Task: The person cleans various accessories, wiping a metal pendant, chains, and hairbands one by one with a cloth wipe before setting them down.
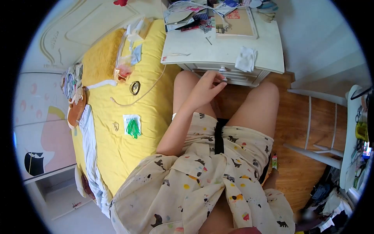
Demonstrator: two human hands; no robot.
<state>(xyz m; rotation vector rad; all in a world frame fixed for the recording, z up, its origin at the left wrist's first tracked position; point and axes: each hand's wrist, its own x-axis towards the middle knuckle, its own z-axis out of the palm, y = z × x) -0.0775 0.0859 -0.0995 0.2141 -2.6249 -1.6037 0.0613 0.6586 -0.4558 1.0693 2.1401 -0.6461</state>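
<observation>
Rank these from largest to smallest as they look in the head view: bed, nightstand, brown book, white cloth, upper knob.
1. Bed
2. Nightstand
3. Brown book
4. White cloth
5. Upper knob

No two look alike.

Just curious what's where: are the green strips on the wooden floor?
No, the green strips are on the yellow bed.

The left hand [212, 83] hides part of the lower drawer [240, 79]. The far edge cuts off a red object [120, 2]. A dark shape [306, 217], near right, is blurred; a green-and-white item [274, 160] is too small to identify.
</observation>
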